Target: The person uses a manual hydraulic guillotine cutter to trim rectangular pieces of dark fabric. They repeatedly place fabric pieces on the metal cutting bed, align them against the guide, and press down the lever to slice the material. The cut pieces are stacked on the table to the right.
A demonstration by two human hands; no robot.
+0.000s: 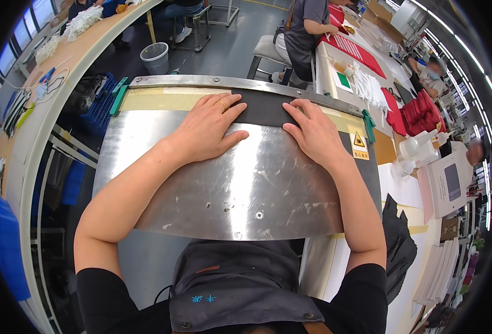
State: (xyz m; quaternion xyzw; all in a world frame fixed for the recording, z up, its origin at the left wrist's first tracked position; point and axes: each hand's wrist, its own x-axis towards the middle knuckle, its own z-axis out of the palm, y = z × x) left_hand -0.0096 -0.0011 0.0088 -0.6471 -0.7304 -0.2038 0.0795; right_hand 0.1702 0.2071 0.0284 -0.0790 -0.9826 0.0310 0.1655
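A worker pressed a dark sheet (262, 114) flat against the far end of a scratched steel plate (240, 189), its far edge tucked under the metal bar (240, 83) that ran across the machine. The left hand (207, 131), a ring on one finger, lay open and flat with its fingers spread over the sheet's left end; the right hand (313, 133) lay open in the same way on its right end, neither gripping. By the look of it, the sheet was placed and being lined up, with whatever the bar does not yet done. A yellow triangular warning sticker (359, 143) sat at the plate's right edge, beside a green clip (369, 123); a strip of tan tape (157, 100) ran left of the sheet.
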